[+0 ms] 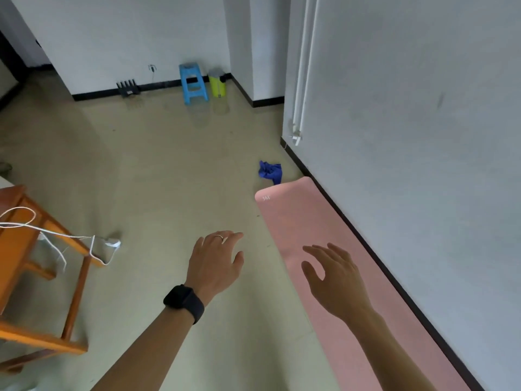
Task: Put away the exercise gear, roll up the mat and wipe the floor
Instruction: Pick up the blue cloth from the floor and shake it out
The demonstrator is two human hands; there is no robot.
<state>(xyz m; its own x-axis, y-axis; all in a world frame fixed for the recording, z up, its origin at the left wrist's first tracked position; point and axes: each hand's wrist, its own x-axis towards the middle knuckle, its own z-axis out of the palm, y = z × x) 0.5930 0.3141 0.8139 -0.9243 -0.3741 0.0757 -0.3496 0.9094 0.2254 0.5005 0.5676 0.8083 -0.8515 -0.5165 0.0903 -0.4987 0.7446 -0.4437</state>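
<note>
2 hands show in my head view, and both hold nothing. My left hand (215,259) is stretched out over the floor (169,165), fingers loosely spread and a little bent, just left of the mat's long edge. It has a thin ring (219,237) on 1 finger and a black watch (184,301) on the wrist. My right hand (335,280) is over the mat (296,215) with the palm facing down, thumb held wide from the fingers and the fingers relaxed. I cannot tell whether it touches the surface.

The mat is pink and lies flat and fully unrolled on the floor, running along the dark baseboard of the wall (423,136) on my right. Its far end has rounded corners and a small white mark near 1 of them. Just beyond that end a crumpled blue cloth (271,172) lies on the floor, close to the mat's corner.

At my left stands an orange wooden table (17,244) with a white cord (56,235) looped over it and trailing off its edge. Far across the room, against the back wall, a light blue stool (193,83) stands just beside a yellow-green bin (217,83), and a small black device with upright prongs (128,87) sits well to their left. 2 white pipes (303,66) run down the right wall's corner.
</note>
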